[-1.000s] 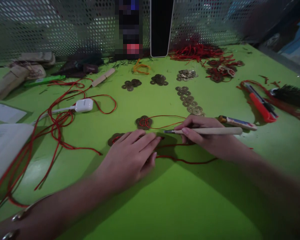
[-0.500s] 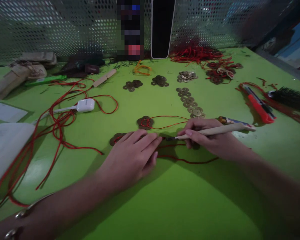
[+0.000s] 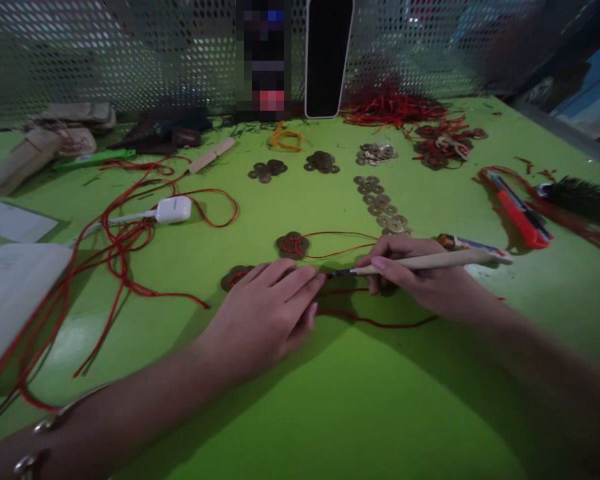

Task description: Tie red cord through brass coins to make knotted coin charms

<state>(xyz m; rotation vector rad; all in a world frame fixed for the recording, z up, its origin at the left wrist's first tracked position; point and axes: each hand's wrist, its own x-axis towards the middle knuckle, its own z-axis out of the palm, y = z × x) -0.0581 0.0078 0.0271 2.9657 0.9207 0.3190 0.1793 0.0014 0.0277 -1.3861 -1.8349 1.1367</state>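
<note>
Right hand [image 3: 420,285] got fingers gripped round wooden-handled tool [image 3: 437,260], metal tip right by left hand [image 3: 267,303]. Left's partly over red-corded coins [image 3: 229,280] on green worktop [image 3: 360,413], can't tell if fingers gripping.

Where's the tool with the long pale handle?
The pale-handled tool is right of centre in the head view, held in the right hand, its tip pointing toward the left hand.

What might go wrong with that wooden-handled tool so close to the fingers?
If the wooden-handled tool slips in the right hand, its metal tip might poke the left hand, whose fingertips are right there. The right hand might also bump the row of coins just beyond it.
</note>
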